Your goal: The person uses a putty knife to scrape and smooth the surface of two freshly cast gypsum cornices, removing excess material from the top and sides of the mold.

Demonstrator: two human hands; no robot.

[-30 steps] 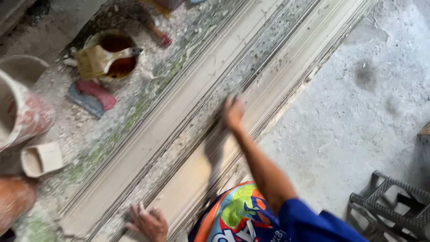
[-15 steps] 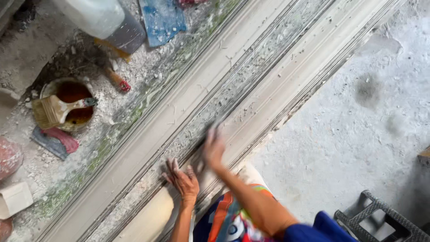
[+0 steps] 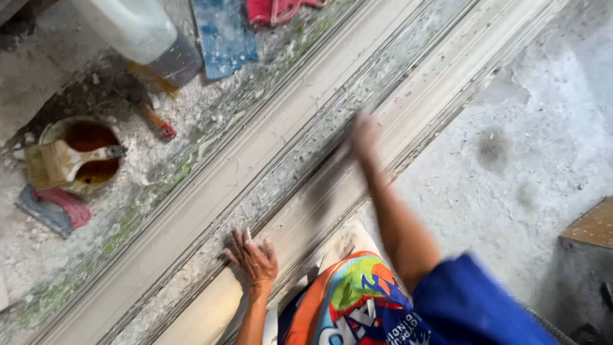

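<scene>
Head view: the left hand [image 3: 254, 259] lies flat, fingers spread, on the long pale moulding [image 3: 211, 204] near its lower end, holding nothing. The right hand [image 3: 364, 135] is blurred over the moulding's middle groove; whether it grips anything cannot be told. On the dusty worktop's left edge sits a tin [image 3: 89, 150] with a brush [image 3: 60, 163] across it; a blue cloth [image 3: 220, 35] lies at the top edge.
</scene>
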